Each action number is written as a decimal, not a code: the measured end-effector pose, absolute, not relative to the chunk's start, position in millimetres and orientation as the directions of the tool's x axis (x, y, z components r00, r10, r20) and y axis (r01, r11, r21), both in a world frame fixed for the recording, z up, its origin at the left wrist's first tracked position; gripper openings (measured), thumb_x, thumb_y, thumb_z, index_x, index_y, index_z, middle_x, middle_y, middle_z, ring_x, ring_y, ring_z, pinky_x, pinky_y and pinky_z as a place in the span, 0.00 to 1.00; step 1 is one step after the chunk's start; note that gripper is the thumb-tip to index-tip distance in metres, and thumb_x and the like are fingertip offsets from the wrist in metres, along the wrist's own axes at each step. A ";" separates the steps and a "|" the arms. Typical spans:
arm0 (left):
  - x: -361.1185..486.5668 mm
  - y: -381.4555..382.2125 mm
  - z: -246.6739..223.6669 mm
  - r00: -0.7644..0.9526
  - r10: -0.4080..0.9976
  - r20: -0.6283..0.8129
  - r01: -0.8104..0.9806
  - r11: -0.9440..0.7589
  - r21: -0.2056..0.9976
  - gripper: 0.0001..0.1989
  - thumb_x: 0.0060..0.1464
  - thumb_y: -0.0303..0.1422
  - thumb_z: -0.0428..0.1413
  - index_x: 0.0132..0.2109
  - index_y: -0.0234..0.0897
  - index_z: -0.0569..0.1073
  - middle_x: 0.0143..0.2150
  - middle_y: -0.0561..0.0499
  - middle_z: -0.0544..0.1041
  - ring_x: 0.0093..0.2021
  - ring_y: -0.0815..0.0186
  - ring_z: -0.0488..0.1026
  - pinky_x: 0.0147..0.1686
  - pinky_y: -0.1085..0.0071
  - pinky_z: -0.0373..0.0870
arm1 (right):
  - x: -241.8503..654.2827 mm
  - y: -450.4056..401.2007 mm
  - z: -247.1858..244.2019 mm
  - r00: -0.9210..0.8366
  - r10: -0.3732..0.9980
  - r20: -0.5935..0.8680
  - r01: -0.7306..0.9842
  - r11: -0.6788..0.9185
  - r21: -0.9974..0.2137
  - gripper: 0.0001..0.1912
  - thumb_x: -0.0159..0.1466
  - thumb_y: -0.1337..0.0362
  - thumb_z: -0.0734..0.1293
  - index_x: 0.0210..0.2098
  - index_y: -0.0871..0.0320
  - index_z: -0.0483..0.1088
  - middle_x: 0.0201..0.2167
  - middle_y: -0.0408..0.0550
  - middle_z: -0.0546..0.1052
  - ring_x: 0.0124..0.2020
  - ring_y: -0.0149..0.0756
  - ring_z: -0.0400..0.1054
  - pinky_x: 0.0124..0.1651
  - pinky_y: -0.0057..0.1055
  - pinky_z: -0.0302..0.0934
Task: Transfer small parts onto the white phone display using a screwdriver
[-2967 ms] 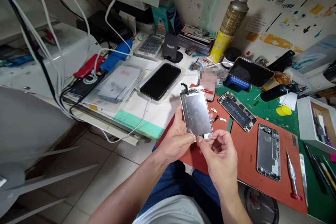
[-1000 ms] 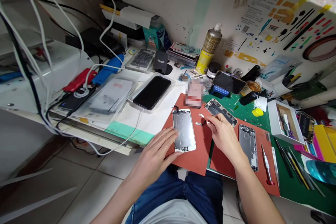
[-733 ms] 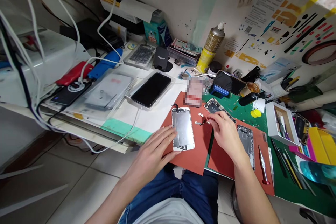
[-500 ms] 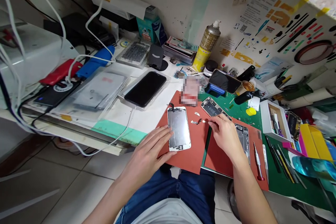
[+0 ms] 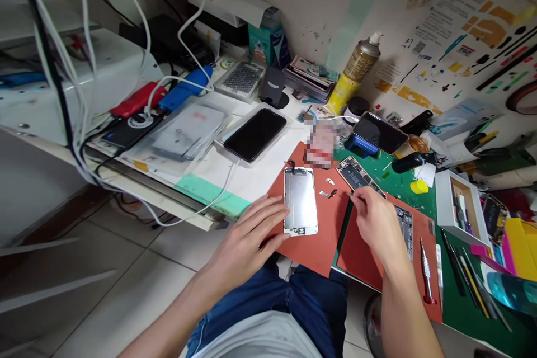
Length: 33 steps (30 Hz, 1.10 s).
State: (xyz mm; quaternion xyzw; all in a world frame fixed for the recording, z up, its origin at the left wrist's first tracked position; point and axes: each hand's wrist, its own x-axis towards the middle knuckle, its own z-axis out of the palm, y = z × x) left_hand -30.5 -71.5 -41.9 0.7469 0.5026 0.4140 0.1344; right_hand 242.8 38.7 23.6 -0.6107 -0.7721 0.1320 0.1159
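My left hand [image 5: 249, 238] lies with its fingers stretched and apart, fingertips at the left edge of a phone screen assembly [image 5: 301, 201]. That assembly rests silver back up, with a black flex cable at its top. My right hand [image 5: 380, 224] is closed in a pinch above the mat gap; whatever is between its fingertips is too small to make out. Just left of those fingertips are small flex cable parts [image 5: 328, 193] and a small metal plate [image 5: 330, 181]. Behind the right hand lies an opened phone body [image 5: 356, 172]; another phone housing [image 5: 405, 226] is partly hidden by the wrist.
Red mats [image 5: 323, 251] cover the front of the bench. A screwdriver [image 5: 426, 271] lies at right, near several tweezers and thin tools [image 5: 472, 282]. A black phone [image 5: 255, 134] sits on a clear case at left. A spray can [image 5: 354, 72] stands at the back.
The view has swung left, so everything sits further right. My right hand has drawn slightly right from the small parts; a pale piece at its fingertips no longer shows. My left hand stays at the screen.
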 end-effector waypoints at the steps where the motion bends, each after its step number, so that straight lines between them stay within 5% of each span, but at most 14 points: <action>1: -29.0 -74.4 -38.4 0.123 0.860 0.495 0.624 -0.455 0.635 0.21 0.70 0.28 0.59 0.67 0.42 0.72 0.59 0.43 0.82 0.63 0.53 0.77 0.62 0.49 0.77 | 241.8 27.9 27.5 -0.236 0.971 0.046 0.876 0.233 -0.422 0.10 0.74 0.66 0.60 0.41 0.54 0.72 0.35 0.49 0.79 0.32 0.41 0.72 0.34 0.33 0.56; 5: -17.0 -89.9 -21.3 0.085 0.875 0.477 0.624 -0.419 0.659 0.14 0.70 0.28 0.59 0.61 0.41 0.74 0.42 0.48 0.83 0.42 0.60 0.80 0.43 0.62 0.77 | 224.6 -25.7 38.3 -0.502 0.865 -0.029 0.646 0.352 -0.677 0.10 0.78 0.61 0.60 0.44 0.51 0.73 0.38 0.48 0.79 0.34 0.38 0.73 0.38 0.32 0.64; 11: -0.9 -107.5 -5.7 0.218 0.955 0.200 0.500 -0.286 0.817 0.08 0.74 0.28 0.51 0.49 0.42 0.74 0.40 0.52 0.82 0.37 0.66 0.80 0.35 0.73 0.73 | 202.3 -63.6 30.5 -0.582 0.812 -0.045 0.499 0.312 -0.809 0.12 0.78 0.65 0.60 0.46 0.51 0.75 0.38 0.50 0.78 0.36 0.39 0.72 0.39 0.34 0.65; 15: 1.2 -107.7 -2.6 0.186 0.975 0.123 0.339 -0.181 0.923 0.09 0.74 0.29 0.51 0.43 0.42 0.74 0.34 0.54 0.79 0.32 0.68 0.77 0.33 0.74 0.71 | 204.9 -64.1 24.6 -0.490 0.862 -0.127 0.452 0.128 -0.883 0.09 0.77 0.58 0.65 0.44 0.52 0.77 0.37 0.48 0.79 0.36 0.37 0.74 0.41 0.31 0.66; 20: 4.3 -109.9 -8.4 0.123 0.986 0.112 0.309 -0.145 0.940 0.09 0.73 0.29 0.54 0.41 0.42 0.76 0.31 0.57 0.79 0.29 0.71 0.77 0.31 0.76 0.72 | 209.6 -62.6 17.6 -0.394 0.844 -0.364 0.380 -0.210 -0.901 0.17 0.74 0.48 0.67 0.38 0.54 0.78 0.30 0.45 0.74 0.29 0.34 0.67 0.32 0.30 0.60; 22: 3.9 -110.5 -16.5 0.033 0.968 0.248 0.419 -0.239 0.876 0.06 0.71 0.26 0.56 0.46 0.41 0.77 0.34 0.55 0.81 0.31 0.70 0.78 0.33 0.75 0.74 | 210.4 -56.8 12.9 -0.315 0.856 -0.411 0.363 -0.291 -0.885 0.19 0.71 0.45 0.69 0.40 0.55 0.79 0.28 0.44 0.73 0.27 0.33 0.64 0.29 0.30 0.58; 26: -3.2 -103.5 -36.1 0.018 0.815 0.579 0.651 -0.449 0.612 0.16 0.64 0.19 0.59 0.55 0.40 0.77 0.43 0.47 0.85 0.42 0.60 0.83 0.44 0.63 0.80 | 207.2 -39.6 4.0 -0.215 0.861 -0.461 0.406 -0.351 -0.844 0.23 0.67 0.41 0.71 0.40 0.56 0.81 0.26 0.42 0.71 0.25 0.31 0.57 0.28 0.30 0.53; 30: -11.4 -91.1 -52.1 0.174 0.752 0.635 0.654 -0.571 0.496 0.23 0.61 0.16 0.57 0.61 0.36 0.75 0.56 0.39 0.84 0.62 0.51 0.79 0.60 0.49 0.79 | 199.3 -27.7 1.3 -0.234 0.852 -0.468 0.469 -0.322 -0.822 0.24 0.65 0.41 0.71 0.38 0.56 0.84 0.25 0.44 0.72 0.26 0.33 0.54 0.28 0.31 0.49; 33: -15.1 -86.3 -61.7 0.222 0.741 0.634 0.622 -0.608 0.493 0.25 0.61 0.16 0.53 0.62 0.33 0.73 0.59 0.37 0.83 0.68 0.50 0.75 0.64 0.46 0.77 | 195.5 -23.7 0.9 -0.244 0.835 -0.494 0.488 -0.334 -0.806 0.23 0.64 0.41 0.71 0.37 0.56 0.84 0.24 0.43 0.70 0.26 0.33 0.52 0.29 0.32 0.47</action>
